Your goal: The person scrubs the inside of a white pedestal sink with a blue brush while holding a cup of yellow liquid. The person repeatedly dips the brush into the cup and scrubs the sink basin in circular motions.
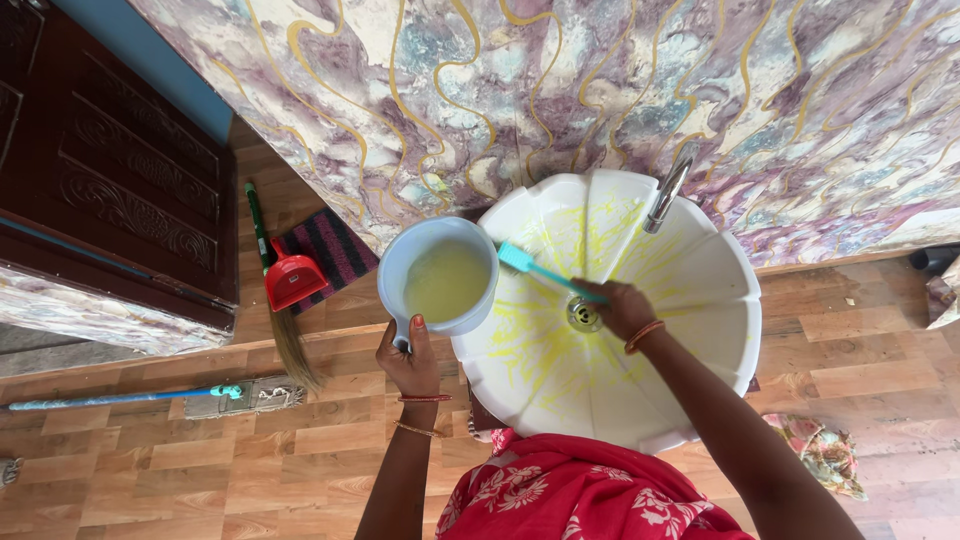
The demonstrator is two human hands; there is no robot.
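Washbasin [700, 290] white, yellow-streaked, against marbled wall [560, 80]; wood-pattern floor [200, 450].

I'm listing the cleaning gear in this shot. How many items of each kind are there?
Brush, in right hand: 1
Mug of yellowish liquid, in left hand: 1
Broom: 1
Dustpan: 1
Mop: 1
Total: 5

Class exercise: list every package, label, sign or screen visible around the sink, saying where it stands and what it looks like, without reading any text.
None in view: no package, label, sign or screen shows.
The left hand holds a plain white mug of yellowish liquid, unlabelled.
The right hand holds a plain teal brush over the white sink.
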